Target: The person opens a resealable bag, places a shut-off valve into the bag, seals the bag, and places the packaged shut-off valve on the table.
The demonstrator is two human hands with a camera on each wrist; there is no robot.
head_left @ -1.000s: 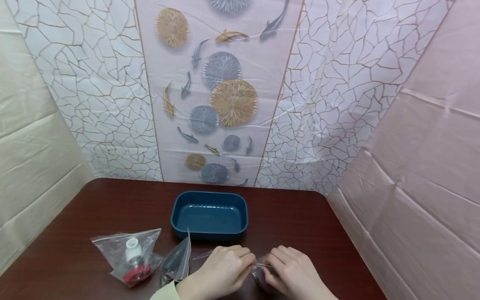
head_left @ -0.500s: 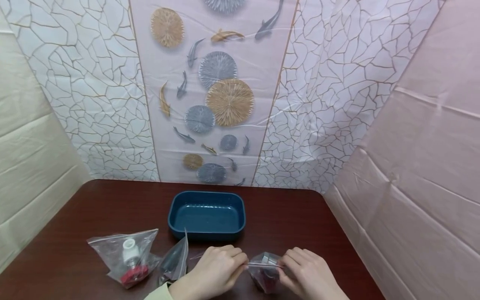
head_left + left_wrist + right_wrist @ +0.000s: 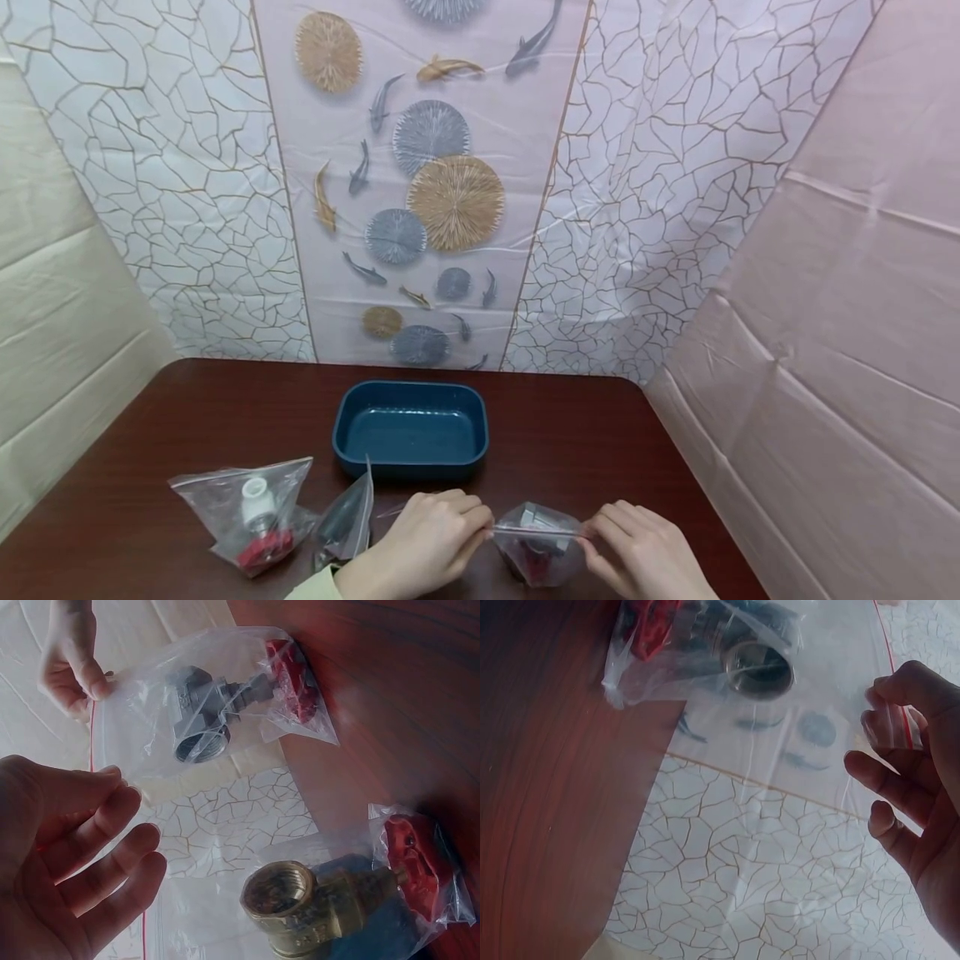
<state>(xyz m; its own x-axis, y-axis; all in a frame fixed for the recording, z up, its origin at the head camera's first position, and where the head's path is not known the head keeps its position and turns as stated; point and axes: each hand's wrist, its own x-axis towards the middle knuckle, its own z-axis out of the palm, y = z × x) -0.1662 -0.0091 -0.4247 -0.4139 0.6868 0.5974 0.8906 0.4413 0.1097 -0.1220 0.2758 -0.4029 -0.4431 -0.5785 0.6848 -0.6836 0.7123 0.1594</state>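
A clear zip bag (image 3: 558, 568) with a red seal line is stretched between both hands, holding a grey metal valve (image 3: 199, 712) with a red handwheel (image 3: 292, 682). My left hand (image 3: 431, 537) pinches one end of the seal between thumb and index finger. At the opposite end, my right hand (image 3: 648, 546) pinches the bag's top corner; its other fingers are loosely bent. The bag's lower end, with the handwheel, hangs close over the table. Beside my left hand stands another zip bag (image 3: 348, 521), with a brass valve (image 3: 300, 907) inside.
Behind the hands sits a blue rectangular tray (image 3: 411, 471) on the dark red-brown table (image 3: 570, 433). Farther left lies a third zip bag (image 3: 217, 492) with a white-and-red valve (image 3: 258, 517). Patterned sheeting (image 3: 600, 275) rises behind and beside the table.
My right hand has slid rightward along the bag's top edge, away from the left hand, so the seal now spans the widened gap and the bag shows more.
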